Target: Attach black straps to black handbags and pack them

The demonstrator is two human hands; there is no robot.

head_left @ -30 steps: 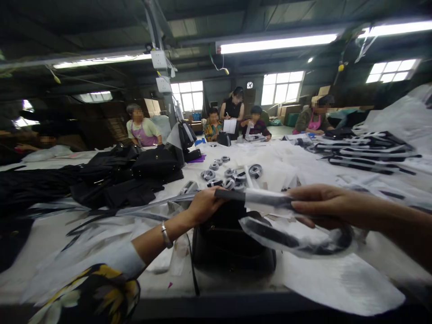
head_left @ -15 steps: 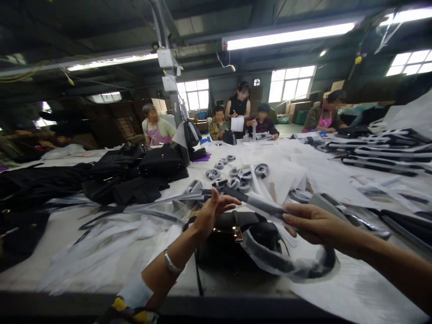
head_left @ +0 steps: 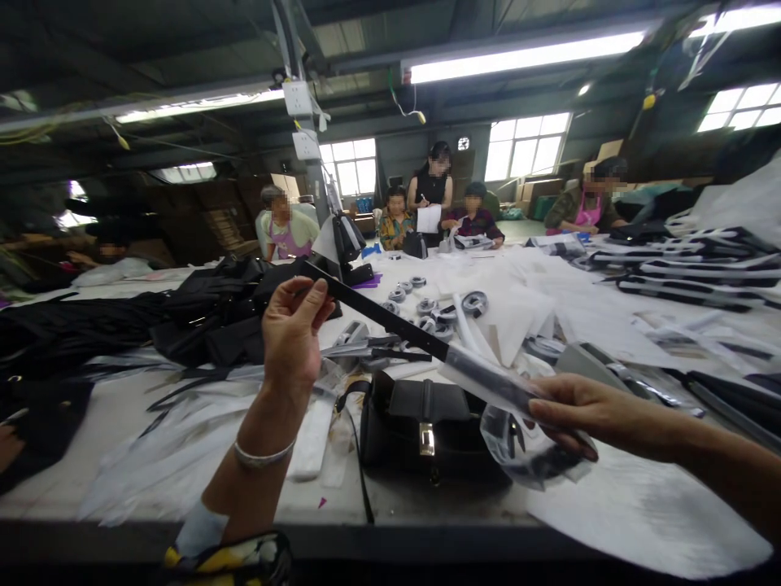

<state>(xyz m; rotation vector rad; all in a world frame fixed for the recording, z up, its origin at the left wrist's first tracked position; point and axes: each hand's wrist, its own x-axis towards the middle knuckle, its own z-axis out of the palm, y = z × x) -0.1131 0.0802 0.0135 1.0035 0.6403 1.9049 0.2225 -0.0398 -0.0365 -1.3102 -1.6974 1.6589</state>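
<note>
A black strap [head_left: 390, 319] runs slantwise through the air between my hands. My left hand [head_left: 294, 325] pinches its bare upper end between thumb and fingers. My right hand [head_left: 567, 411] is closed on the lower part, where a whitish translucent wrap [head_left: 485, 378] covers the strap. From there the wrapped length curls down in a loop beside the bag. Under the strap a black handbag [head_left: 421, 439] with a gold clasp [head_left: 427, 439] stands upright on the table. Its thin side strap [head_left: 359, 464] hangs toward the table's front edge.
Black bags [head_left: 244, 301] are heaped at left, near loose translucent wrapping strips [head_left: 176, 456]. Coiled wrapped straps [head_left: 474, 303] lie beyond the handbag. A grey tape dispenser [head_left: 589, 366] is right of it, and wrapped straps [head_left: 689, 281] are stacked far right. Several people sit or stand across the table.
My left hand has gone from open to pinching the strap's end and has moved up and left, pulling it straight. My right hand has shifted slightly right and down, still holding the wrapped part.
</note>
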